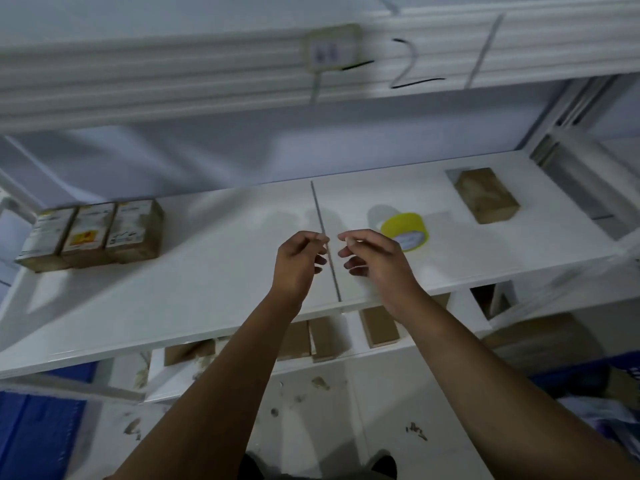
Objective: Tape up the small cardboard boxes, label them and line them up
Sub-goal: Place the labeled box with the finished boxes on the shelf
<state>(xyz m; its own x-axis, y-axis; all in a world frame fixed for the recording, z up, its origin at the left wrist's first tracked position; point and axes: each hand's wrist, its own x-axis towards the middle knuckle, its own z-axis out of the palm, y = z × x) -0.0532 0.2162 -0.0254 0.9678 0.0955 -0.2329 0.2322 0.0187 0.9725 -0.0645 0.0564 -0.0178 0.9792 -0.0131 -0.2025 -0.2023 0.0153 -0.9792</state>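
Left hand (297,263), right hand (375,263): pinch unclear.

Shelf (214,292) white, grey seam line down middle. Tape roll (405,230) yellow, pale core. Three boxes (93,233) at left: brown cardboard, white printed labels; middle label has yellow-red patch. Lone box (486,195) at right plain brown. Upper beam (173,81) white, black handwritten marks.

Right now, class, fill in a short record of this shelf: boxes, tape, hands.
shelf: white, seam down the middle
labelled boxes: three, side by side, left end
plain box: alone, far right
left hand: over mid-shelf, fingers curled
right hand: likewise; whether either holds anything is unclear
tape roll: yellow, just beyond right hand
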